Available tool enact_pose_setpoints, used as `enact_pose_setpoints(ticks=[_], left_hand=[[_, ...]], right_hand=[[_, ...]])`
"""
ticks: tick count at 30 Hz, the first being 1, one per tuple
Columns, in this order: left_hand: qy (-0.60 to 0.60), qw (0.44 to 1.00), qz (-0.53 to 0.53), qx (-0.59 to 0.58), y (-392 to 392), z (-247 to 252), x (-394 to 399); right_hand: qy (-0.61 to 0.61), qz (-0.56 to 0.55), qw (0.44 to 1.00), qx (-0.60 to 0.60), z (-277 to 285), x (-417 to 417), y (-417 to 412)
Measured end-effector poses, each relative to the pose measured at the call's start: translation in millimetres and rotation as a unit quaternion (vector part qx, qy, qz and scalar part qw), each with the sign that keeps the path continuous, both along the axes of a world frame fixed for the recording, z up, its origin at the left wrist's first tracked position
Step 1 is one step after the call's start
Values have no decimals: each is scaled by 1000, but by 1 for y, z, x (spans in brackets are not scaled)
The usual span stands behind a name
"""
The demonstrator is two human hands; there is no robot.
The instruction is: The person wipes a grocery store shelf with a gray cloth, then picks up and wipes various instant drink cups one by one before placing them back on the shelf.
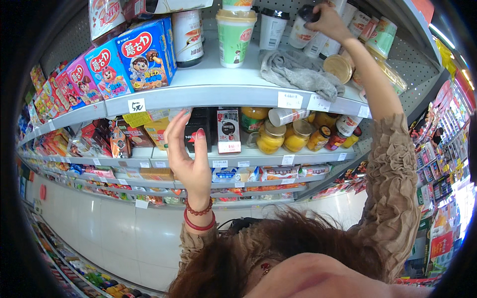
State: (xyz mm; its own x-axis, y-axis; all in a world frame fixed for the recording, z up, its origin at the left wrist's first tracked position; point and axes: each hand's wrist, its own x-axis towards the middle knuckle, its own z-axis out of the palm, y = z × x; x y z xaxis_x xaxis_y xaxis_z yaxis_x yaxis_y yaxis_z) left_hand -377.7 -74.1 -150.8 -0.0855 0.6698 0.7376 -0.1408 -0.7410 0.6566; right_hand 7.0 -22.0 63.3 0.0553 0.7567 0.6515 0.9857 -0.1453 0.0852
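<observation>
My right hand [329, 23] reaches to the back right of the upper shelf, its fingers around the black lid of a white paper cup [300, 31]. Beside that cup another white cup with a black lid [274, 29] stands upright. A crumpled grey cloth [302, 70] lies below, draped over the shelf's front edge. To its right several cups lie tipped, one showing its gold-coloured lid [337, 69]. My left hand [190, 152] is raised in front of the lower shelf, fingers apart and holding nothing, before black Nescafé boxes [203, 123]. A green cup [235, 41] stands on the upper shelf.
Blue and pink snack boxes [143, 56] line the upper shelf's left side. Glass jars of yellow fruit [271, 138] fill the lower shelf, a white cup [287, 116] lying on them. Price labels [290, 100] hang along the edges. Packed racks [432, 171] stand at the right.
</observation>
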Motion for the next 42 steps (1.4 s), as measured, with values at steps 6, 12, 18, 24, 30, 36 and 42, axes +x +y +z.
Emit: enact_pose_setpoints(ticks=[6,12,18,24,30,36,42], left_hand=[[15,999,-3,36,0,8,24],[75,996,-38,13,-11,3,26],[51,999,-8,-16,-7,-8,5],[65,997,39,-19,-3,-17,-10],[69,996,44,-26,2,-22,-14],[62,997,32,-25,5,-23,-10],[49,998,6,-41,12,-28,-7]], right_hand=[[284,116,937,169,37,-16,-28],[405,199,851,269,41,-62,10],[556,201,763,264,67,-84,48],[288,198,870,349,54,-52,107],[414,262,841,229,49,-83,90],[391,156,869,259,20,-52,73],[406,-2,914,-15,-34,-35,88]])
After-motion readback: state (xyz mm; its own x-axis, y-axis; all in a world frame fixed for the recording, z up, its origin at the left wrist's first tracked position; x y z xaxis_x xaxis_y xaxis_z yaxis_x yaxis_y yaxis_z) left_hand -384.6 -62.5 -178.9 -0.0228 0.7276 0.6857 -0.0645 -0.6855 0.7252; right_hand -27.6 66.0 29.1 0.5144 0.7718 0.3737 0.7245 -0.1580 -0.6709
